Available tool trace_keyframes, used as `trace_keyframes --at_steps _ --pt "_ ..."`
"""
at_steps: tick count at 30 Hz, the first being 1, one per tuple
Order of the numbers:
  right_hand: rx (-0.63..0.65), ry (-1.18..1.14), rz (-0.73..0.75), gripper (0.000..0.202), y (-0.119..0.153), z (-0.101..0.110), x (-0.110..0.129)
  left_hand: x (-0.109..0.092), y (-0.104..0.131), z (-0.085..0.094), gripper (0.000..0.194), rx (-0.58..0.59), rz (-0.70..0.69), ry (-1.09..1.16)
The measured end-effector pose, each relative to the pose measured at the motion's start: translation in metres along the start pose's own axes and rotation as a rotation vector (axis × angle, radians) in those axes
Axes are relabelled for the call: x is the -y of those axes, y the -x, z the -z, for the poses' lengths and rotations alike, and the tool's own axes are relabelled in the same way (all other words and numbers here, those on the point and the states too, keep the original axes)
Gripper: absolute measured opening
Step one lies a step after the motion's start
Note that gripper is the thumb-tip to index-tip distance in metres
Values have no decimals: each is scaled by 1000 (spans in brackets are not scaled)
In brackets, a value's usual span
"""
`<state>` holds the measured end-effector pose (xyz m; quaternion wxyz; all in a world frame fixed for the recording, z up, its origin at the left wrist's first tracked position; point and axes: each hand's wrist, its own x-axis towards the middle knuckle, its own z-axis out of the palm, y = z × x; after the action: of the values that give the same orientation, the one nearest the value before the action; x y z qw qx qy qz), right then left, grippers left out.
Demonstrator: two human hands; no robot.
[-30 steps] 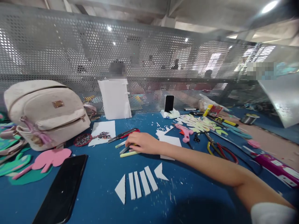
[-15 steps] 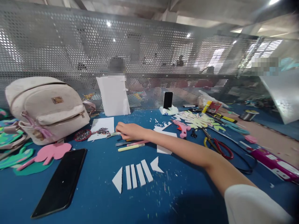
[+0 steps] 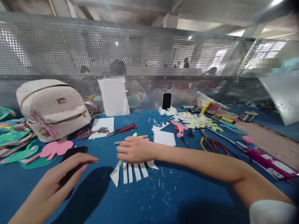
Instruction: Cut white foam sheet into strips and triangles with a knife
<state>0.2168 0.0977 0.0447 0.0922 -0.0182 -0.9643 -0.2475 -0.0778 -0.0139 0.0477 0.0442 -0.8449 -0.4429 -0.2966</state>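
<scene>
My right hand (image 3: 136,150) has its fingers closed round a pale yellow-green pen (image 3: 119,163), whose two ends show on either side of the fingers. Below it lie several white paper strips (image 3: 136,172), partly covered by the hand. A white paper triangle (image 3: 115,176) is at their left, near the pen's lower end, and a notched white piece (image 3: 153,165) at their right. My left hand (image 3: 62,179) hovers over a black phone (image 3: 73,151), thumb and fingers apart, holding nothing. A red utility knife (image 3: 121,130) rests beyond my right hand.
A white backpack (image 3: 54,107) and a pink cutout (image 3: 57,147) are at the left. Behind stands a folded white sheet (image 3: 114,97). To the right are a pink glue gun (image 3: 179,128), scissors (image 3: 213,143), pale strips (image 3: 190,119) and a purple package (image 3: 268,163).
My right hand has let go of the utility knife, come nearer and closed round the pen. My left hand has come into view over the phone. The view has shifted slightly.
</scene>
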Motion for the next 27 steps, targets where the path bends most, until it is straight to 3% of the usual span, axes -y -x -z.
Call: trace_keyframes --at_steps 4,7,11,19,27 --pt "7 11 -1 23 2 6 4 -23 -41 -24 38 51 -212 -45" --pt "20 4 -22 22 1 4 5 -33 -55 -36 46 69 -289 -83" --pt "14 -12 -29 24 0 3 6 -32 -57 -41 45 67 -317 -73" --pt "6 -31 -20 29 -3 4 8 -25 -56 -36 49 27 -461 -322" --pt "36 -60 -23 30 -4 5 8 -24 -53 -41 53 60 -455 -315"
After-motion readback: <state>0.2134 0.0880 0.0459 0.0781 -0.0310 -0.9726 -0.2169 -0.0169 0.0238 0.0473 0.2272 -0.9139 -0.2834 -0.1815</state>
